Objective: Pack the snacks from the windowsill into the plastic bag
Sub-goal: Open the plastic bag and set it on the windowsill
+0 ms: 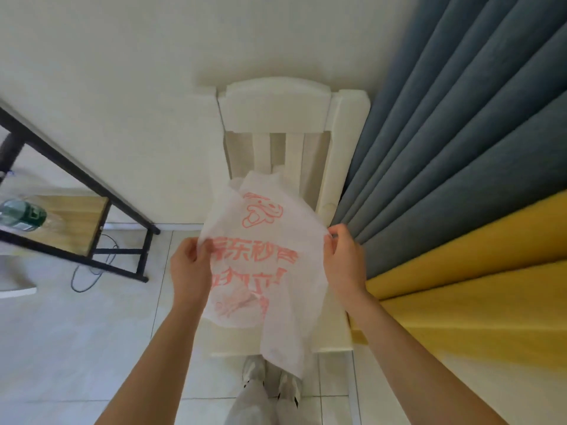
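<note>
While the left hand (188, 268) and right hand (345, 259) each pinch an edge of the plastic bag (264, 271), it hangs spread above the white chair (276, 102). No snacks or windowsill in view; bag looks empty. Judged: packing not yet begun.

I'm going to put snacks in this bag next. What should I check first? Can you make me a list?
1. Both hands hold the plastic bag: ok. The left hand pinches its left edge and the right hand pinches its right edge.
2. Bag mouth open: not ok. It looks flat and closed.
3. Bag free of holes: cannot tell. The plastic is crumpled.
4. Snacks within reach: cannot tell. No snacks or windowsill show in this view.
5. A place to rest the bag: ok. The white chair stands right under it.
</note>
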